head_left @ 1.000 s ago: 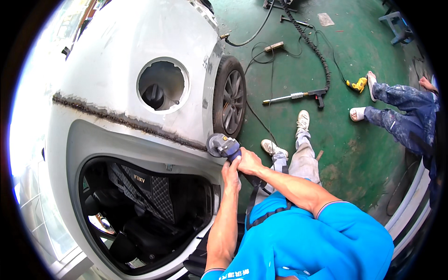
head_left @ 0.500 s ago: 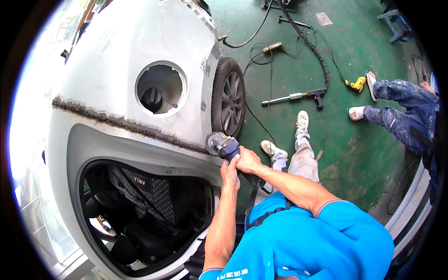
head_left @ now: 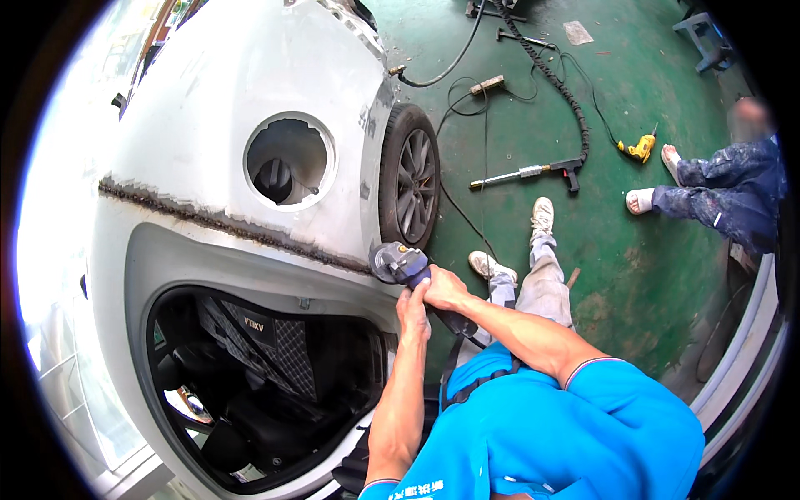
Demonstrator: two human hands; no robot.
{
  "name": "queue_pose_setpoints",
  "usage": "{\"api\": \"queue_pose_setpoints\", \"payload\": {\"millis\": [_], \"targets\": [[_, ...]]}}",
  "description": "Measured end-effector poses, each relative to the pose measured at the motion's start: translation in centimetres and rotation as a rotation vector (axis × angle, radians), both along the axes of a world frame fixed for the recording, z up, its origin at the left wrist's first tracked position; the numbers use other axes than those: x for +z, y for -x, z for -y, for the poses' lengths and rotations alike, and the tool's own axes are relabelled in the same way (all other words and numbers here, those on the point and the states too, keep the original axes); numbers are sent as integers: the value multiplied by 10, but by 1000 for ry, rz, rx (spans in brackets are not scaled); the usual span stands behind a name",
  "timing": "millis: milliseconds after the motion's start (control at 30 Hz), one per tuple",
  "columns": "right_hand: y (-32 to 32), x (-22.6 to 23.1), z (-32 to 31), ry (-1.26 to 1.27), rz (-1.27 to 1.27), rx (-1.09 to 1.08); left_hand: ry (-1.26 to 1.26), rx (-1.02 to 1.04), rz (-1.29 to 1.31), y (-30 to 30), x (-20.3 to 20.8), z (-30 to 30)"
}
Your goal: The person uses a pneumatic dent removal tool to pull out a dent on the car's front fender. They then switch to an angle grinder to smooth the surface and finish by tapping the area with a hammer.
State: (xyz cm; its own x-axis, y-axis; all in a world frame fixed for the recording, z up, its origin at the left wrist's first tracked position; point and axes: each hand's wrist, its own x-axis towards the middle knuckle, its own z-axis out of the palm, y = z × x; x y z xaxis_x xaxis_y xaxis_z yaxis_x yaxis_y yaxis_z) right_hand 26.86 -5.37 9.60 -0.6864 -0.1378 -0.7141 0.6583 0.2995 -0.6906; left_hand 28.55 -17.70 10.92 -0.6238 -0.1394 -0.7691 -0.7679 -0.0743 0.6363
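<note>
A green floor, scuffed in places, spreads out to our right; at our left stands a pale car, and a dark, rough-edged seam runs across its body between a round hole and a large opening with dark seats inside; in the hole we see a black cap, and to the right of it is a wheel. We have both hands closed around a grinder; the right hand grips its body from the right, and the left hand wraps it just beside; the grinder's head is at the right end of the seam, near the wheel, though we cannot tell whether it touches the metal. On the floor lie a spray gun joined to a hose, a yellow drill and a power strip; at the far right we see another person's stained trousers.
</note>
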Motion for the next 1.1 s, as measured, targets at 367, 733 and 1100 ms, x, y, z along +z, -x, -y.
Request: {"api": "queue_pose_setpoints", "payload": {"millis": [367,733,1100], "targets": [[0,4,0,114,43,-59,143,-52,26,2,4,1],[4,-9,0,94,63,-87,136,-78,31,11,2,-6],[11,-11,-2,63,57,-55,51,-75,30,16,-7,-1]]}}
